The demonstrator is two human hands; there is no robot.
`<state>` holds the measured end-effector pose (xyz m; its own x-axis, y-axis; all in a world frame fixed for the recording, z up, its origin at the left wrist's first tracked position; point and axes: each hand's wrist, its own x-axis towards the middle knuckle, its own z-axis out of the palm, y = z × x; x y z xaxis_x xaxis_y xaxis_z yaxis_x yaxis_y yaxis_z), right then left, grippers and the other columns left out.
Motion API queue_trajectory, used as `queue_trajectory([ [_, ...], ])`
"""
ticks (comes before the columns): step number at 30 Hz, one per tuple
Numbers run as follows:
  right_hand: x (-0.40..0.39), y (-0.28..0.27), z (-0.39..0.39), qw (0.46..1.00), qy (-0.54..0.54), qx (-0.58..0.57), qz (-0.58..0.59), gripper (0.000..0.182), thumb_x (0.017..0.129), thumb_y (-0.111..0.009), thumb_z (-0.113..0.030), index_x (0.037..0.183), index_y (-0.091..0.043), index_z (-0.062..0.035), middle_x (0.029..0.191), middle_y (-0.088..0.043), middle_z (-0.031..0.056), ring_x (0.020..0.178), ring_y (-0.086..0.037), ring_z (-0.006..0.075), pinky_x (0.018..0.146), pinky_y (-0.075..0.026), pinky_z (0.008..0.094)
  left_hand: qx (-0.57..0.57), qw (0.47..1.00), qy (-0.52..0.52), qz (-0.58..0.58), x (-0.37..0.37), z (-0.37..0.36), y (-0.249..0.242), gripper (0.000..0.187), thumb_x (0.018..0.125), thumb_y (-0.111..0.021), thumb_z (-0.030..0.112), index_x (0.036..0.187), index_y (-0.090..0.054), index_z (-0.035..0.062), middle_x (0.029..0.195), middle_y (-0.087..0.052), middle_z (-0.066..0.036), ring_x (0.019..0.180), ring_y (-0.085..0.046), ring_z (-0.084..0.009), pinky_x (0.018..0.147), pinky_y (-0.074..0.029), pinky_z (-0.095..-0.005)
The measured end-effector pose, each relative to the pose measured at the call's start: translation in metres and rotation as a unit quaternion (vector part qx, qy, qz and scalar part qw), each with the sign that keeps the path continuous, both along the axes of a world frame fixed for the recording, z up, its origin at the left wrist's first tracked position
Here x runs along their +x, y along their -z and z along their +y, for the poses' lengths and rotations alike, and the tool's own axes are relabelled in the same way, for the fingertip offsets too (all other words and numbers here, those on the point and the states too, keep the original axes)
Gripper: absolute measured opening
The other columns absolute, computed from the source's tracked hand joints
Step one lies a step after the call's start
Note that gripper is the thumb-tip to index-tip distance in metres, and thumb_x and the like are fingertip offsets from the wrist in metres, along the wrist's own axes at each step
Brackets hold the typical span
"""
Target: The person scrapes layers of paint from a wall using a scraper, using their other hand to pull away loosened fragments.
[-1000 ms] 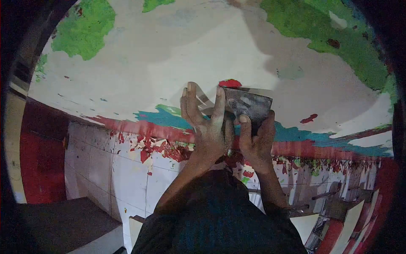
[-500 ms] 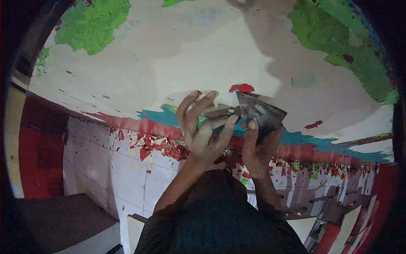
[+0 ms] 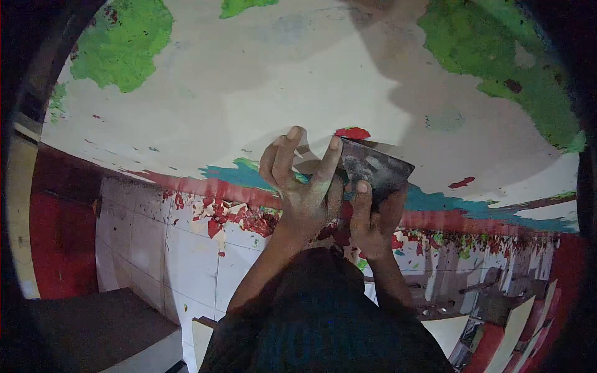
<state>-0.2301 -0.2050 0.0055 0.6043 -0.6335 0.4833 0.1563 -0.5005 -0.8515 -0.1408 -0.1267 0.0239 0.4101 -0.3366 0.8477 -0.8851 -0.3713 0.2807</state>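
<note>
My right hand [image 3: 375, 227] grips a flat grey metal scraper [image 3: 378, 166], its thumb laid along the face of the blade. The blade lies close over the wall [image 3: 298, 74], with its top left corner just under a small red paint patch [image 3: 353, 133]. My left hand [image 3: 303, 183] is raised beside the scraper, fingers apart and partly bent. Its index fingertip is right at the blade's left corner. The scraper's handle is hidden behind my right hand.
Green paint patches [image 3: 127, 46] remain on the upper wall, and blue [image 3: 435, 202] and red bands [image 3: 448, 222] run along its base. Paint flakes [image 3: 239, 221] litter the tiled floor [image 3: 193, 261]. A dark-topped box [image 3: 106, 326] stands lower left; boards [image 3: 516, 329] lean lower right.
The scraper and my right hand have shifted slightly left. My left index finger has straightened upward and come to the blade's corner.
</note>
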Motion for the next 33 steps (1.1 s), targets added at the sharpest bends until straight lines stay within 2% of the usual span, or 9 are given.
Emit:
queue_trajectory([
  [7,-0.001,-0.014,0.001,0.999,-0.027,0.018,0.015,0.031,0.084,-0.048,-0.013,0.107,-0.032,0.0009,0.090,-0.050,0.0105,0.076,-0.051,0.0141,0.067,-0.042,0.0266,-0.012,1.000,0.012,0.001,0.002,0.000,0.001,0.044,0.070,-0.053,0.011,0.113,-0.055,0.0160,0.123,-0.030,-0.017,0.107,-0.026,-0.0335,0.090,-0.026,-0.0440],
  [10,0.002,-0.015,0.002,0.998,-0.024,0.057,-0.001,0.031,0.082,-0.051,-0.011,0.102,-0.036,0.0058,0.088,-0.054,0.0181,0.079,-0.056,0.0250,0.070,-0.043,0.0324,0.018,0.999,0.021,-0.031,0.008,0.004,0.006,0.049,0.071,-0.054,0.019,0.119,-0.048,0.0084,0.124,-0.024,-0.021,0.115,-0.024,-0.0359,0.094,-0.022,-0.0466],
  [13,0.002,-0.018,0.001,0.993,-0.047,0.104,-0.009,0.034,0.081,-0.052,-0.012,0.105,-0.037,0.0065,0.089,-0.055,0.0190,0.081,-0.056,0.0265,0.073,-0.043,0.0328,-0.005,0.999,0.034,-0.021,0.007,0.002,0.004,0.049,0.071,-0.054,0.017,0.119,-0.048,0.0067,0.123,-0.025,-0.021,0.114,-0.025,-0.0353,0.093,-0.024,-0.0461],
  [16,0.003,-0.017,0.002,0.996,-0.041,0.079,-0.022,0.032,0.081,-0.052,-0.012,0.103,-0.037,0.0067,0.090,-0.055,0.0194,0.081,-0.056,0.0264,0.073,-0.043,0.0341,0.002,0.999,0.036,-0.005,0.005,0.004,0.002,0.048,0.071,-0.054,0.015,0.118,-0.048,0.0053,0.123,-0.025,-0.021,0.114,-0.025,-0.0347,0.093,-0.024,-0.0458],
  [19,0.003,-0.021,0.003,0.994,-0.035,0.100,-0.012,0.031,0.081,-0.051,-0.011,0.103,-0.038,0.0064,0.090,-0.055,0.0189,0.082,-0.056,0.0260,0.074,-0.043,0.0339,-0.045,0.999,0.020,-0.015,0.007,-0.002,0.005,0.043,0.068,-0.051,0.014,0.112,-0.056,0.0145,0.121,-0.032,-0.018,0.108,-0.028,-0.0343,0.090,-0.027,-0.0455],
  [25,0.002,-0.017,0.007,0.983,-0.034,0.168,-0.061,0.029,0.082,-0.049,-0.009,0.103,-0.038,0.0057,0.088,-0.055,0.0154,0.080,-0.055,0.0221,0.074,-0.042,0.0310,-0.084,0.995,0.051,-0.014,0.010,-0.002,0.007,0.042,0.067,-0.053,0.014,0.109,-0.054,0.0089,0.120,-0.034,-0.019,0.106,-0.031,-0.0341,0.089,-0.028,-0.0456],
  [28,0.001,-0.008,0.003,0.990,-0.045,0.111,-0.077,0.031,0.085,-0.046,-0.010,0.110,-0.031,0.0004,0.091,-0.049,0.0092,0.071,-0.050,0.0103,0.056,-0.041,0.0206,-0.079,0.995,0.046,-0.037,0.014,-0.002,0.009,0.042,0.066,-0.054,0.013,0.108,-0.053,0.0068,0.119,-0.034,-0.018,0.102,-0.033,-0.0332,0.087,-0.029,-0.0457],
  [31,0.001,-0.009,0.009,0.990,-0.013,0.127,-0.061,0.031,0.084,-0.047,-0.008,0.110,-0.031,0.0007,0.087,-0.049,0.0086,0.071,-0.050,0.0110,0.059,-0.042,0.0220,-0.053,0.996,0.019,-0.067,0.015,-0.002,0.008,0.045,0.065,-0.054,0.012,0.110,-0.053,0.0090,0.119,-0.034,-0.017,0.100,-0.033,-0.0326,0.084,-0.032,-0.0450],
  [33,0.004,-0.006,0.008,0.997,0.003,0.053,-0.056,0.031,0.084,-0.047,-0.007,0.110,-0.031,0.0011,0.087,-0.050,0.0084,0.072,-0.050,0.0118,0.063,-0.042,0.0231,-0.022,0.998,0.013,-0.055,0.012,0.000,0.008,0.045,0.065,-0.054,0.011,0.111,-0.053,0.0106,0.119,-0.033,-0.017,0.100,-0.032,-0.0329,0.083,-0.033,-0.0443],
])
